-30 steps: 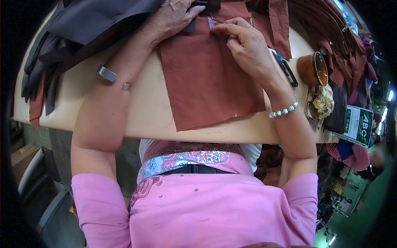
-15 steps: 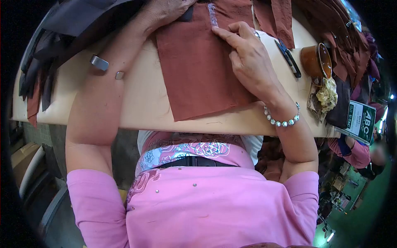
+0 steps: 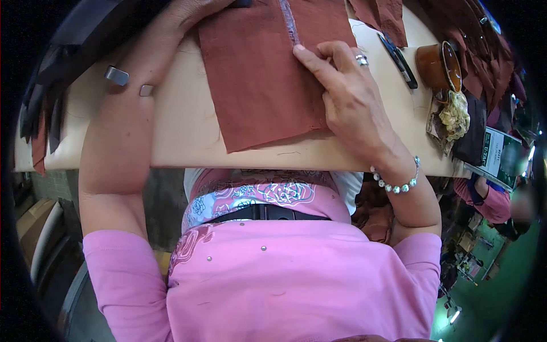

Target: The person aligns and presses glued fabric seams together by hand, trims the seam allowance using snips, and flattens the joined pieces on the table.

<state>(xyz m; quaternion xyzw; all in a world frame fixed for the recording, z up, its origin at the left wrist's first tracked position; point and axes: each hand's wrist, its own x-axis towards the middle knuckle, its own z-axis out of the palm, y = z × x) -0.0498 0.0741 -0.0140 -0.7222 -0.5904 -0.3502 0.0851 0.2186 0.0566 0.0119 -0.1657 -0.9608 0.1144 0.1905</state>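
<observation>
A reddish-brown fabric piece (image 3: 250,85) lies flat on the pale table (image 3: 182,125), its lower edge near the table's front edge. A shiny whitish strip (image 3: 289,23) runs down it from the top. My right hand (image 3: 353,91), with a ring and a bead bracelet, rests on the fabric; its extended index finger touches the strip's lower end and the other fingers are bent. Near the top edge, my left hand (image 3: 212,4) lies by the fabric's upper left corner beside a dark object; its fingers are mostly cut off.
Right of the fabric lie a black pen-like tool (image 3: 400,61), a brown cup (image 3: 434,65) and a crumpled yellowish lump (image 3: 454,117). Dark fabric strips (image 3: 85,51) hang at left, brown pieces (image 3: 484,51) at right. Another person's pink sleeve (image 3: 494,204) shows beyond a green-and-white box (image 3: 496,157).
My right index finger has slid down along the strip towards me, and more of the strip shows. The view has shifted slightly; the fabric appears a little higher and further left.
</observation>
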